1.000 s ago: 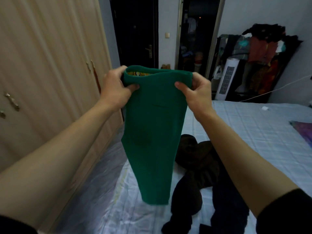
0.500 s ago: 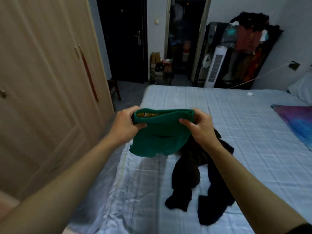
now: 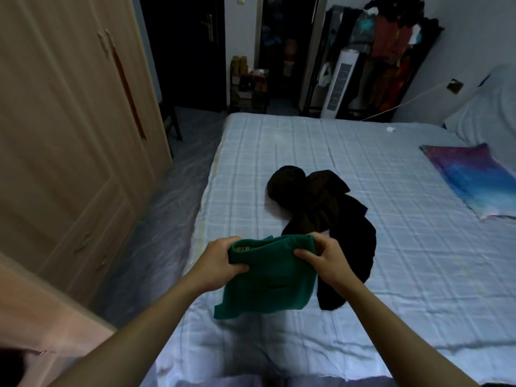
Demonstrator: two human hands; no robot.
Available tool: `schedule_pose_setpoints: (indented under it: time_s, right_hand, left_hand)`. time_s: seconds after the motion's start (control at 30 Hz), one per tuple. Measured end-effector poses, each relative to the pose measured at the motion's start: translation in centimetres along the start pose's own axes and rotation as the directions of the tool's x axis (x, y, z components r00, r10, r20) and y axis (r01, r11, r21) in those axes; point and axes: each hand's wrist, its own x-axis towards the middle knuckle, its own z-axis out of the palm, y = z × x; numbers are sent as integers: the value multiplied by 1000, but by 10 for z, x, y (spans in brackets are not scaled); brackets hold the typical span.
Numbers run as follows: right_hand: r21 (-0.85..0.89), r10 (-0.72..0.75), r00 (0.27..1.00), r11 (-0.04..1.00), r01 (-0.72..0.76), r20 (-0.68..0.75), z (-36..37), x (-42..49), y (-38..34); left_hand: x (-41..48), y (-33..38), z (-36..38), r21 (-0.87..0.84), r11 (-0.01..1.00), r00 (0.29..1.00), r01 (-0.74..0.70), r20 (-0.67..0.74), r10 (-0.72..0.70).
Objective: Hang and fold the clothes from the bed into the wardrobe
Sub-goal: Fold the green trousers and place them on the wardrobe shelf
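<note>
Green garment [image 3: 268, 286], curled L+R fingers [image 3: 304, 254]

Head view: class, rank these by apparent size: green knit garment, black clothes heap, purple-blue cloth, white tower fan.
1. black clothes heap
2. green knit garment, nearest the camera, so enlarged
3. purple-blue cloth, cropped by the frame; unsure against green
4. white tower fan, farthest away

Dim, bluish light fills the room. The bed sheet [image 3: 307, 141] reads brightest, while the dark clothes [image 3: 321, 208] lose all detail. The doorway [image 3: 184, 51] is black. The wardrobe [image 3: 69, 135] bows with wide-angle distortion, and everything looks slightly soft.
</note>
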Motion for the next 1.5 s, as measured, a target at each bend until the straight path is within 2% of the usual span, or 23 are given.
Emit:
schedule_pose_setpoints:
  time_s: [0.27, 0.4, 0.6, 0.73, 0.83, 1.0, 1.1, 1.23, 1.37, 1.5]
  right_hand:
    - [-77, 120, 993, 990, -121, -16, 14, 38, 41]
    - [-106, 192, 981, 976, -191, -5, 19, 75, 74]
    - [-85, 295, 955, 952, -296, -16, 31, 140, 128]
    - [-100, 338, 940, 938, -333, 40, 42, 190, 173]
    - [-108, 359, 932, 930, -352, 58, 54, 223, 217]
    - [-162, 451, 890, 876, -455, -61, 71, 239, 260]
    - [-242, 385, 921, 890, -386, -52, 81, 226, 272]
    - [-424, 234, 967, 889, -173, 96, 108, 197, 296]
    - [-653, 190, 938, 755, 49, 290, 140, 153, 333]
    - [-795, 152, 933, 579, 183, 325, 148, 122, 376]
  left_hand:
    - [30, -31, 16, -86, 985, 986, 150, 82, -143]
    - [62, -56, 29, -116, 960, 966, 256, 79, -248]
    - [138, -103, 45, -169, 897, 911, 408, 13, -411]
    - [192, -148, 61, -218, 839, 861, 498, 10, -509]
    - [229, -194, 83, -218, 814, 833, 539, -6, -553]
    - [242, -250, 124, -99, 788, 786, 607, -70, -614]
    - [229, -262, 142, 82, 824, 828, 561, -58, -558]
    - [213, -269, 168, 288, 892, 929, 350, 17, -370]
    - [197, -288, 198, 566, 808, 943, 165, 149, -297]
    - [172, -328, 224, 697, 716, 958, 40, 176, -225]
